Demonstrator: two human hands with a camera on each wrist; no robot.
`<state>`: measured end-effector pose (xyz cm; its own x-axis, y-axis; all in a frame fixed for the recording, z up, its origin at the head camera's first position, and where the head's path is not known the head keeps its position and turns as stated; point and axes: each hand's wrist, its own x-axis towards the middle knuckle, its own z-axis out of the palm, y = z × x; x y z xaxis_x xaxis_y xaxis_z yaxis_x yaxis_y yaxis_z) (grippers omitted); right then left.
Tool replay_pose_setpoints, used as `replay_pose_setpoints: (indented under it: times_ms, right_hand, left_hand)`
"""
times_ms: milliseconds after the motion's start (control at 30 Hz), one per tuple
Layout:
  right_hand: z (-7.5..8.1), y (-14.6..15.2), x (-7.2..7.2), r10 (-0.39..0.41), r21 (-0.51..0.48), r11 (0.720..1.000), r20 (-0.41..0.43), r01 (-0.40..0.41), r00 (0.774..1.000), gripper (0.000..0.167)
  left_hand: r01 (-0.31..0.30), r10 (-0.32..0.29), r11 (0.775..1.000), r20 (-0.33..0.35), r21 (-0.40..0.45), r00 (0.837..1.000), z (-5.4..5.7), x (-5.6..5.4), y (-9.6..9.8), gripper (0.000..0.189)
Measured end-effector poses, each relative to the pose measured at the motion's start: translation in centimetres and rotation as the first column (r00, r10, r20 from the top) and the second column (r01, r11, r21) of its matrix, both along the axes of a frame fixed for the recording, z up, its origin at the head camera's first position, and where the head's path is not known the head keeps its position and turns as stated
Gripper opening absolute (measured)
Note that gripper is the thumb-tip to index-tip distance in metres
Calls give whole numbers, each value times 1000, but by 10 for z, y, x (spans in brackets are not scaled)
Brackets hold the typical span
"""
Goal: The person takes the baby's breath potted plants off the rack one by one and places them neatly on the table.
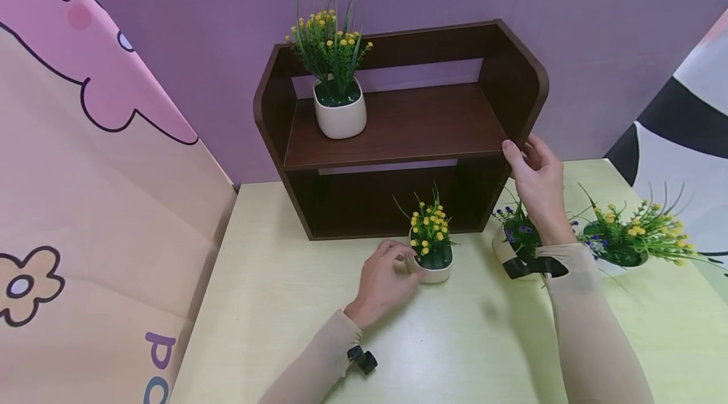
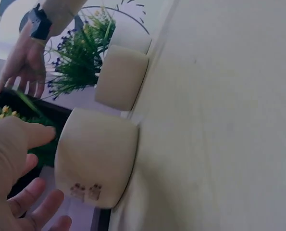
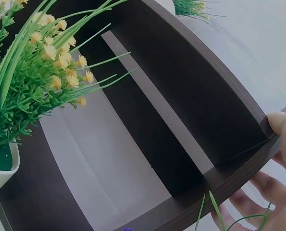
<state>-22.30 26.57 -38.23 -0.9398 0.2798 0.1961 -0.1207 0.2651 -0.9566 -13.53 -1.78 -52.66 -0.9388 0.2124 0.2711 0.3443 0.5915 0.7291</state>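
A dark brown two-tier shelf (image 1: 421,116) stands at the table's back. My right hand (image 1: 540,192) grips its right side panel, thumb on the front edge of the upper board, fingers around the outside, as the right wrist view shows too. Before the lower tier, a white pot (image 1: 435,275) of yellow flowers (image 1: 430,224) stands upright on the table. Beside its left side is my left hand (image 1: 387,281), fingers loosely bent. In the left wrist view, paw prints mark this pot (image 2: 97,154), and the fingers there are spread, not closed round it.
On the upper tier, at its left, stands another white pot (image 1: 341,118) with yellow flowers and long grass. Right of the shelf are a pot with purple flowers (image 1: 514,233), partly behind my right wrist, and a pot with yellow flowers (image 1: 637,230). A purple backdrop (image 1: 603,62) hangs behind.
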Motion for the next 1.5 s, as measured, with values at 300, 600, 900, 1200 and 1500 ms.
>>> replay_pose_setpoints:
  times_ms: [300,600,900,1200,1500]
  right_hand:
    - [0,1,0,-6,-10,1000,29,6,1000,53]
    - [0,2,0,-10,-5,1000,44,11,999,53]
    - [2,1,0,-7,-6,1000,32,7,999,53]
    - [0,-1,-1,18,-40,999,15,-17,1000,54]
    - [1,1,0,14,-17,1000,15,-14,1000,53]
  left_hand:
    - [-45,48,996,-38,71,998,11,-7,-29,23]
    - [-70,84,986,-88,151,993,20,-13,-42,18]
    - [-62,99,980,-189,191,977,35,-18,-49,18]
    - [-48,104,976,-258,213,961,57,-25,-55,19]
    - [-53,137,969,-344,242,929,80,-37,-57,18]
